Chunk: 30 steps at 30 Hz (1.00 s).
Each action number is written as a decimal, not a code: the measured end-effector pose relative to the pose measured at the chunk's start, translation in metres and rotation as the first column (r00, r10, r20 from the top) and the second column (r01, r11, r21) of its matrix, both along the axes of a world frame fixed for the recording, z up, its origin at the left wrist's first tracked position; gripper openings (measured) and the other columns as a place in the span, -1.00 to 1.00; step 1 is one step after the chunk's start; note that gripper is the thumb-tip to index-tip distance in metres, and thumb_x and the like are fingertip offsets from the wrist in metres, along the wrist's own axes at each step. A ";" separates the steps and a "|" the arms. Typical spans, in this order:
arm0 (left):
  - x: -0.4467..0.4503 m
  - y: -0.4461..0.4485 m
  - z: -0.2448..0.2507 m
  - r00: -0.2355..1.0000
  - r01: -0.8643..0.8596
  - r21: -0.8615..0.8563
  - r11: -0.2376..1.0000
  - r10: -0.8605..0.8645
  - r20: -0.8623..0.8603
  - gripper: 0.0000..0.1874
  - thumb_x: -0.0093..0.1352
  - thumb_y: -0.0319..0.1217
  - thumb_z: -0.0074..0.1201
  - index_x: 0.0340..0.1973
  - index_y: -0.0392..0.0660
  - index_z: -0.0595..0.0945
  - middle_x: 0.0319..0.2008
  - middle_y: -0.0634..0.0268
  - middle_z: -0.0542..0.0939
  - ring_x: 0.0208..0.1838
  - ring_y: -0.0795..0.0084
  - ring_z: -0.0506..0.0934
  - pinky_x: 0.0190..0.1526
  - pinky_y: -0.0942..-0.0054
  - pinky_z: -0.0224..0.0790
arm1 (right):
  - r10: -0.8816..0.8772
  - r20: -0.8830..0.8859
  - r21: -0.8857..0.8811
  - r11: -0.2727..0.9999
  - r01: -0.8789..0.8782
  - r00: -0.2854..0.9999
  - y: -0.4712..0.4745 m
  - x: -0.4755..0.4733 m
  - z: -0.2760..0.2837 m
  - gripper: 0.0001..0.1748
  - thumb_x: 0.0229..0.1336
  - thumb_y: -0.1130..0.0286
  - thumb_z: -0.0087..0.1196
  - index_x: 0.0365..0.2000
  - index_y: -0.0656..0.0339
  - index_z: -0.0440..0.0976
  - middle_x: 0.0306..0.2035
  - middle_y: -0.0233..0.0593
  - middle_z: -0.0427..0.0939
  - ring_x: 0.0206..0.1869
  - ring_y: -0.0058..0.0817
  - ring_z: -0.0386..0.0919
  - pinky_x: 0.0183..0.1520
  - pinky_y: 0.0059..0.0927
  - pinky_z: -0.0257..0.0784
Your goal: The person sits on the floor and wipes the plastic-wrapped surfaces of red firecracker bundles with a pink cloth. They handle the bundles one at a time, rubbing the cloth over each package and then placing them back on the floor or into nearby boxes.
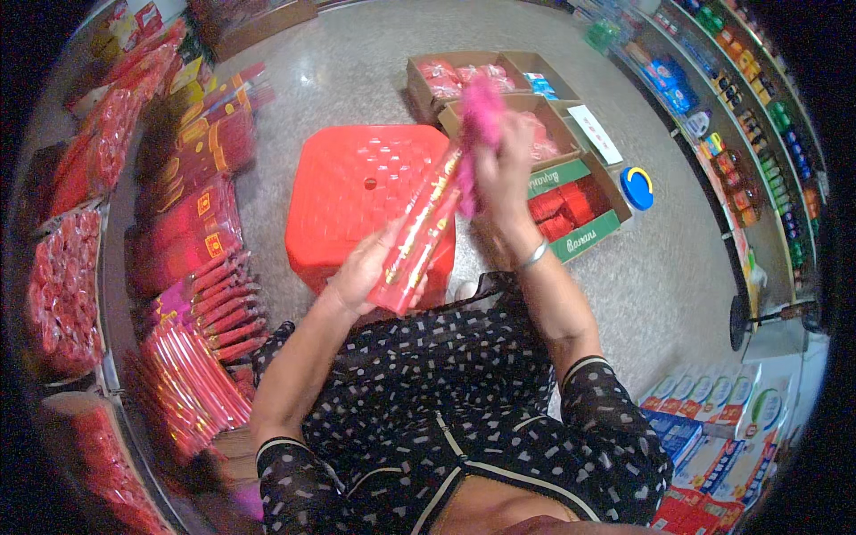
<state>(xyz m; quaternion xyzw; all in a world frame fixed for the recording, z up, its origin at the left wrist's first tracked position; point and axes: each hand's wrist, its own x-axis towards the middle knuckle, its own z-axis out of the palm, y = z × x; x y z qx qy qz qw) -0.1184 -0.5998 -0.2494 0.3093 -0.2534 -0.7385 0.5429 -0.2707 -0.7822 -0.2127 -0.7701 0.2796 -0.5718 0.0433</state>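
Note:
My left hand (374,267) is closed around the lower end of a red plastic-wrapped packet with gold print (418,231), held slanting in front of me. At the packet's upper end, my right hand (505,167) grips a bright pink cloth (480,117), blurred, which lies against the wrapping. Whether the cloth's far side touches the packet cannot be told. Beneath the packet stands a red plastic stool (364,194) with a small hole in its seat. Just behind my right hand are open cardboard boxes (428,97) of pink and red wrapped goods.
A green-and-white carton (582,237) holds red bundles. Right of it stands a container with a blue lid (636,188). Red packets (200,381) are stacked along the left shelf. Shelves of bottles (749,127) curve along the right, with packaged goods (722,428) at the lower right.

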 end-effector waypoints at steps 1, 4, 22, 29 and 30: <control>0.008 -0.001 0.001 1.000 -0.014 -0.004 1.000 0.014 -0.006 -0.46 0.49 0.05 -0.39 0.10 -0.12 0.35 -0.32 0.03 0.58 -0.48 0.19 0.59 -0.53 0.22 0.51 | 0.150 -0.114 -0.042 0.987 -0.155 0.982 0.024 0.011 0.002 -0.58 -0.16 0.55 0.08 -0.16 0.14 0.53 -0.21 -0.11 0.53 -0.14 -0.11 0.43 -0.01 -0.14 0.29; 0.022 -0.011 0.009 0.972 -0.209 0.079 0.975 0.216 -0.093 -0.34 0.46 0.16 -0.42 0.04 -0.19 0.45 -0.22 0.09 0.59 -0.37 0.25 0.61 -0.44 0.30 0.56 | 0.420 -0.355 -0.131 0.862 -0.489 0.835 0.111 0.031 -0.005 -0.56 -0.20 0.40 0.25 -0.16 0.08 0.58 -0.07 -0.18 0.53 -0.11 -0.30 0.49 -0.18 -0.24 0.38; 0.012 -0.010 0.016 0.943 -0.327 0.134 0.936 0.333 -0.026 -0.34 0.44 0.17 -0.38 0.00 -0.20 0.46 -0.36 0.13 0.60 -0.53 0.33 0.59 -0.51 0.37 0.54 | 0.423 -0.297 -0.160 0.862 -0.481 0.856 0.116 0.029 -0.006 -0.60 -0.31 0.35 0.22 -0.27 0.08 0.58 -0.18 -0.22 0.55 -0.16 -0.27 0.49 -0.18 -0.17 0.35; 0.014 0.006 0.013 0.999 0.020 -0.175 0.984 -0.013 0.043 -0.24 0.35 0.06 0.01 0.24 -0.22 0.21 -0.24 0.03 0.58 -0.44 0.26 0.60 -0.49 0.34 0.53 | 0.021 0.083 -0.085 0.996 -0.014 0.996 -0.013 0.002 -0.001 -0.71 -0.04 0.45 0.17 -0.22 0.17 0.53 -0.23 -0.20 0.55 -0.24 -0.27 0.51 -0.14 -0.26 0.41; 0.014 0.009 0.015 0.999 0.022 -0.194 0.981 -0.013 0.046 -0.22 0.34 0.04 0.05 0.25 -0.23 0.18 -0.25 0.01 0.58 -0.44 0.26 0.60 -0.50 0.33 0.53 | 0.139 0.397 0.200 0.952 -0.233 0.907 -0.017 0.002 -0.001 -0.76 0.07 0.43 0.13 -0.19 0.19 0.52 -0.22 -0.25 0.55 -0.25 -0.35 0.52 -0.15 -0.32 0.44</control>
